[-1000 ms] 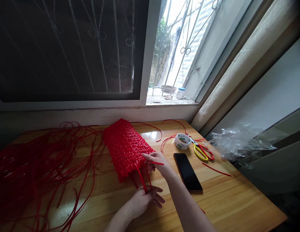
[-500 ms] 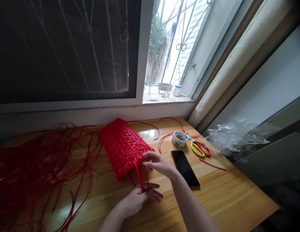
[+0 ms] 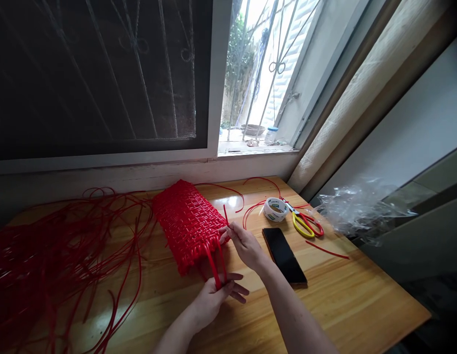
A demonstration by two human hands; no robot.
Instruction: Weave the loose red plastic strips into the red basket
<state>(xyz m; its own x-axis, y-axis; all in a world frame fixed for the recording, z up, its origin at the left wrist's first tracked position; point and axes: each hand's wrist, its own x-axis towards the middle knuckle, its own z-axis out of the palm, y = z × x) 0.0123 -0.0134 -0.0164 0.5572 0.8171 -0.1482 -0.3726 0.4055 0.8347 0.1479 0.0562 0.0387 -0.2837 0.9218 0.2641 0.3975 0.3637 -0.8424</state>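
A red woven basket (image 3: 187, 221) lies on its side on the wooden table (image 3: 346, 300), its open rim toward me. My left hand (image 3: 214, 297) is closed on the ends of a few red strands (image 3: 214, 265) that run out of the rim. My right hand (image 3: 245, 243) pinches a short red strand end (image 3: 226, 216) at the rim's right corner, the tip pointing up.
A big tangle of loose red strands (image 3: 59, 255) covers the table's left half. Right of the basket lie a black phone (image 3: 284, 254), a tape roll (image 3: 274, 209), yellow-and-red scissors (image 3: 305, 224) and crumpled clear plastic (image 3: 361, 206). A window sill runs behind.
My right hand turned its strand end from pointing right to pointing up and moved closer to the basket rim. My left hand kept its hold on the strands.
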